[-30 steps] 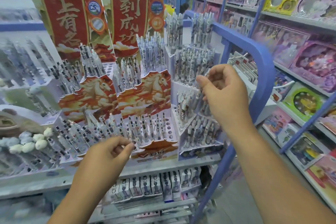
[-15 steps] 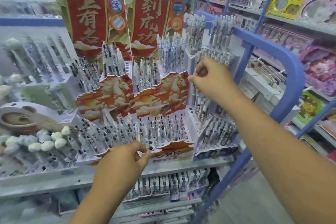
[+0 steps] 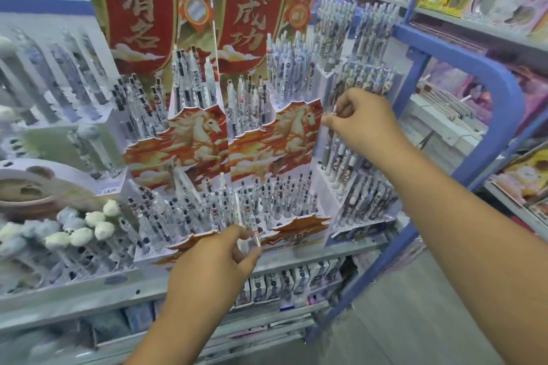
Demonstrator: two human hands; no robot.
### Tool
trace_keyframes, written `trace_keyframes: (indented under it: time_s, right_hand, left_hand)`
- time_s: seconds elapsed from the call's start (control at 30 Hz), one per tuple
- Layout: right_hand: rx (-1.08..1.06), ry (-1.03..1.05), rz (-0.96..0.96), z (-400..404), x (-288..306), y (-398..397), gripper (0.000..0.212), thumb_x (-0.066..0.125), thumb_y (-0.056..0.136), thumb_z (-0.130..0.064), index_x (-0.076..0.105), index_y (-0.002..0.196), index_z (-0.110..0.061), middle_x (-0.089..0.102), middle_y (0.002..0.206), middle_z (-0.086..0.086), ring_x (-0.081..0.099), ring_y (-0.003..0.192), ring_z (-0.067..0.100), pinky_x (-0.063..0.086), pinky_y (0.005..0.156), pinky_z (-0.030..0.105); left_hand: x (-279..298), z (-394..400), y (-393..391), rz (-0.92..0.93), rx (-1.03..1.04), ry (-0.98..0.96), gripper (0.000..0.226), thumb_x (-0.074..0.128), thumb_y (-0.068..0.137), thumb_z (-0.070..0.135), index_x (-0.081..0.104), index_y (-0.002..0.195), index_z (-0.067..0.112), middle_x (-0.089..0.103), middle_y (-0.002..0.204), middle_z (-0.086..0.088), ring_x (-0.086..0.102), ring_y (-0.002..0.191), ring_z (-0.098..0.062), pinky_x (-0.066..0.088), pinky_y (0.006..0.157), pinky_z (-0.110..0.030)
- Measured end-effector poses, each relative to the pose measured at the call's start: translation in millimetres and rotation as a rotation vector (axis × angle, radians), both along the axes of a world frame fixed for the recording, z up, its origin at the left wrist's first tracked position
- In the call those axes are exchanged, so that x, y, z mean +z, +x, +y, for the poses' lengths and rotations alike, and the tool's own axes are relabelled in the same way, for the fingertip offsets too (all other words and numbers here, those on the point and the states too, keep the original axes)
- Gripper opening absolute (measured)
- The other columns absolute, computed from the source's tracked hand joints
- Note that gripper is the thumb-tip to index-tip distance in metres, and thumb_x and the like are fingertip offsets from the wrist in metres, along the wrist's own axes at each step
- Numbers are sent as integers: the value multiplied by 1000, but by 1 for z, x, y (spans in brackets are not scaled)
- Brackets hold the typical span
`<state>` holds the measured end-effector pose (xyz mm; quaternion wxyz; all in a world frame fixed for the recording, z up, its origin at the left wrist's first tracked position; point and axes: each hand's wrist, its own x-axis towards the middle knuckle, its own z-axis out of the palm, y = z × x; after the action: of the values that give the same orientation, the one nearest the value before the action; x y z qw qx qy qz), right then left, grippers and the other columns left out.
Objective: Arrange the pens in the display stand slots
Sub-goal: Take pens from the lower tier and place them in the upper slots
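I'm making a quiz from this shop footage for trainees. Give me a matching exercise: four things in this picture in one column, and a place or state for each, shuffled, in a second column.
Column one:
1. left hand
2. right hand
3. white pom-pom pens
4. blue shelf frame

Column two:
A. curves at the right of the stands
B. pinches a pen beside the right horse panel
C. at lower left, fluffy tops
D. holds pens at the front of the red stand

Pairs: 1-D, 2-B, 3-C, 4-A
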<state>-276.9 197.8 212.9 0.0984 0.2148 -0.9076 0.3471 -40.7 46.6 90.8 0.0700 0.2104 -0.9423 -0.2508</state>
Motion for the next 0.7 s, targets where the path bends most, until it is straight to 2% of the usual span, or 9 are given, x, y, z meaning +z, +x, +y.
trace_keyframes:
  time_s: [0.17, 0.27, 0.37, 0.43, 0.5, 0.53, 0.6, 0.67, 0.7]
  right_hand:
    - [9, 96, -45, -1, -7, 2, 20, 78, 87, -26, 63, 92, -13, 62, 82, 0, 53, 65, 14, 45, 58, 29]
    - [3, 271, -25, -7, -6, 5, 8, 70, 86, -14, 62, 84, -13, 64, 80, 4, 55, 62, 19, 48, 57, 32]
    - [-17, 443, 15, -12, -5, 10, 8, 65, 84, -10, 60, 78, -11, 62, 75, 7, 58, 65, 23, 43, 53, 29]
    - [-46, 543, 74, -15, -4, 12, 13, 64, 86, -15, 58, 74, -14, 60, 71, 4, 59, 70, 24, 47, 69, 34]
    - [-120, 706, 196, -15, -2, 13, 15, 63, 88, -24, 59, 74, -20, 56, 71, 2, 55, 85, 26, 38, 96, 45]
    - [-150, 746, 213, -14, 0, 13, 17, 64, 88, -26, 59, 73, -20, 54, 72, 2, 50, 88, 26, 34, 101, 47]
    - [-158, 758, 158, -9, 3, 15, 22, 67, 87, -33, 60, 73, -18, 56, 77, 3, 48, 94, 29, 34, 101, 47]
    - [-135, 683, 157, -3, 2, 23, 26, 67, 88, -44, 71, 90, -18, 63, 94, 6, 50, 108, 32, 34, 98, 47]
    - [-112, 572, 218, 1, 1, 33, 28, 66, 90, -45, 72, 101, -20, 65, 100, 5, 50, 111, 31, 34, 97, 46]
  left_hand:
    - [0, 1, 2, -5, 15, 18, 33, 59, 92, 60, 56, 120, 43, 63, 84, 23, 60, 67, 3, 40, 51, -20]
    - [-1, 0, 3, -15, 29, 26, 34, 60, 92, 59, 55, 121, 41, 64, 87, 23, 60, 67, 2, 41, 52, -21]
    - [-4, 1, 3, -15, 37, 8, 36, 61, 92, 57, 55, 123, 40, 63, 89, 22, 59, 71, 1, 46, 55, -23]
    - [-4, 1, 3, -20, 42, -8, 36, 61, 92, 55, 54, 125, 39, 62, 91, 21, 59, 72, 1, 48, 56, -23]
    - [-3, 3, 3, -26, 53, -11, 36, 61, 92, 55, 53, 124, 38, 61, 91, 20, 58, 72, 1, 46, 55, -23]
    - [-3, 4, 2, -26, 64, 1, 35, 62, 92, 56, 53, 121, 38, 60, 91, 19, 58, 72, 1, 46, 56, -23]
    - [-3, 6, 2, -25, 101, 28, 33, 63, 89, 60, 51, 110, 37, 60, 89, 19, 57, 71, 0, 45, 55, -23]
    - [-5, 8, 4, -26, 141, 48, 33, 63, 87, 63, 48, 101, 37, 60, 87, 18, 57, 69, 0, 43, 53, -24]
    - [-6, 9, 4, -26, 154, 60, 33, 63, 87, 63, 48, 99, 37, 61, 87, 18, 58, 69, 0, 43, 52, -25]
